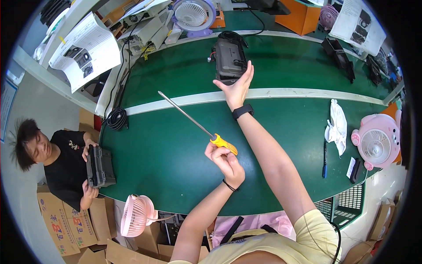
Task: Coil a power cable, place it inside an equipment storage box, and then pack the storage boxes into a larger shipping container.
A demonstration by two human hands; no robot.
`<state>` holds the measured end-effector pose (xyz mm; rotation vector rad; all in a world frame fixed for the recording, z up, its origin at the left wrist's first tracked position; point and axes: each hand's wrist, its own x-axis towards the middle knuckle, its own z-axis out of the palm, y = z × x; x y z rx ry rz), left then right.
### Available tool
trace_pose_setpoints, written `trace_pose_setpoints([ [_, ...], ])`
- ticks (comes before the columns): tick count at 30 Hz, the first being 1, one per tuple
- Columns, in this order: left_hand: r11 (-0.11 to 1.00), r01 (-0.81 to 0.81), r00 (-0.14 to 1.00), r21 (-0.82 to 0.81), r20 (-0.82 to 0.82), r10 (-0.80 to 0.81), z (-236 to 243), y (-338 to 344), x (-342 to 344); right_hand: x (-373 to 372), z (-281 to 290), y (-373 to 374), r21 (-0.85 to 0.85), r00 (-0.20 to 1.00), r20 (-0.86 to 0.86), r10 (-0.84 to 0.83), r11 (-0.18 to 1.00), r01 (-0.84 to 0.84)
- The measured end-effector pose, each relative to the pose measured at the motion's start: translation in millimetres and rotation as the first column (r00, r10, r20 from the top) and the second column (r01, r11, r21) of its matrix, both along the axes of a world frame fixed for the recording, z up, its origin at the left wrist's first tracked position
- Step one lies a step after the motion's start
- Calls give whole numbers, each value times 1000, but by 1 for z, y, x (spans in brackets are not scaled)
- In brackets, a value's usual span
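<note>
My left hand (224, 160) is closed round the yellow handle of a screwdriver (227, 145), its long metal shaft pointing up and to the left over the green desk (149, 154). My right hand (235, 88) reaches to the near end of a dark grey plastic case (230, 55) on the raised back shelf, thumb and fingers spread across that end; whether they touch it is unclear. A short lead with small connectors sticks out from the case's left side, and black cable lies behind it.
At left a co-worker (59, 163) holds another grey case (97, 167) at the desk's edge. A pink fan (136, 215) sits at the near edge. Coiled cable (115, 119) lies left; a white cloth (336, 125), marker (325, 158) and pink animal fan (376, 141) lie right.
</note>
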<state>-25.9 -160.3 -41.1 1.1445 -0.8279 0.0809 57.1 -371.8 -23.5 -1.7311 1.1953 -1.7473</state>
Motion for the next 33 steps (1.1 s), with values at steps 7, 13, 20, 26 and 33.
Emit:
trace_pose_setpoints([
  [7, 998, -64, 996, 14, 63, 63, 6, 0, 4, -14, 6, -12, 126, 998, -23, 62, 990, -58],
  [13, 993, -97, 992, -64, 80, 102, 7, -7, 16, -70, 12, 0, 72, 946, 137, 295, 949, -307],
  [20, 986, -161, 969, -44, 181, 166, 39, 5, 42, -212, 25, 74, 325, 667, 249, 702, 588, -740],
  [26, 993, -106, 953, -41, 281, 114, 63, 66, 3, -315, 18, 134, 361, 311, 144, 939, 243, -900],
  [33, 971, 35, 874, 238, 463, -145, 78, 89, -27, -346, 19, 183, 274, 489, 275, 828, 420, -865],
])
